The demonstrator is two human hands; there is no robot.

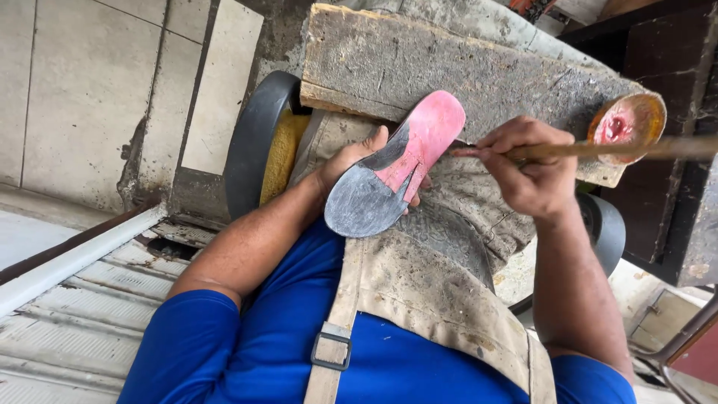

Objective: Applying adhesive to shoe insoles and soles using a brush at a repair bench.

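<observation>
Far left: pale tiled floor (82,82) and a corrugated metal sheet (90,314) with a white rail (75,254) along it. Next, a black rubber wheel (250,142) with a yellow pad (283,153) tucked against it.

Person in blue shirt (299,337), stained canvas apron (441,292) with a metal strap buckle (331,350).

Left hand (351,161) sits under the shoe sole (393,168), thumb on its upper edge, fingers hidden beneath, closed around it, so sole is held over the lap, toe pointing up-right. Sole is grey at the heel half, pink coating over the front half, with pink streaks running down toward the middle.

Behind it, a rough, glue-stained wooden plank (449,71) lies across the top.

Right hand (527,168) is clenched around a wooden brush handle (598,150), fingers wrapped tight; brush tip (462,152) touches the sole's right edge near the pink part. Handle runs out to right edge of frame.

Right of that: a round tin (627,121) with pink paste inside, resting at the plank's end, just above the handle. Dark cabinet (673,60) far right.
</observation>
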